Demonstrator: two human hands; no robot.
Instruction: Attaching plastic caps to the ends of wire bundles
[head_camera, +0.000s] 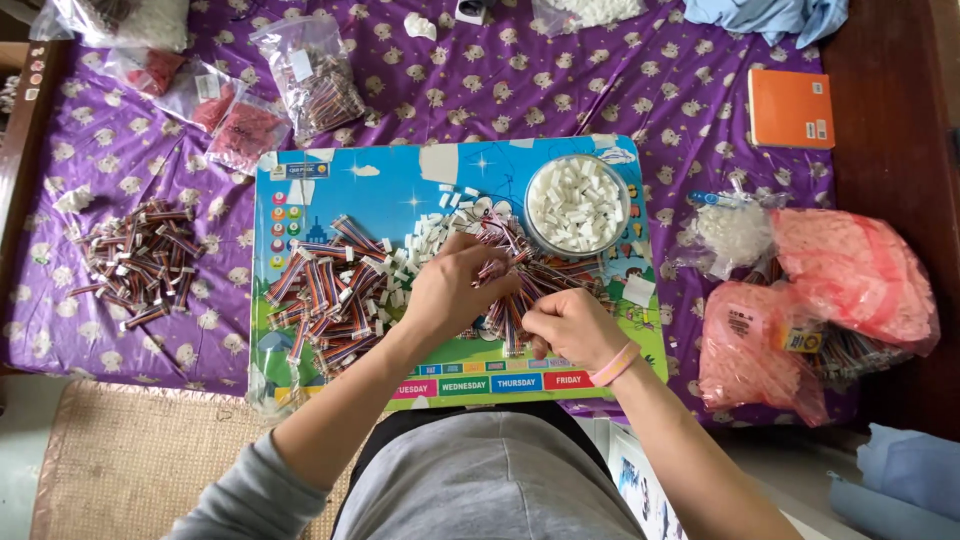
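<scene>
Both hands work over a glossy, colourful picture board (340, 195) laid on a purple patterned cloth (650, 90). The left hand (455, 290) has its fingers curled together, pinching a short bundle of thin striped wires (497, 262) just above the heap. The right hand (570, 325), a pink band at its wrist, is closed with fingertips pressed into the wire pile (325, 290), a tangle of ribbon-like leads with small white plastic ends. A round clear bowl (577, 205) of blocky white connectors stands near, beyond the hands.
</scene>
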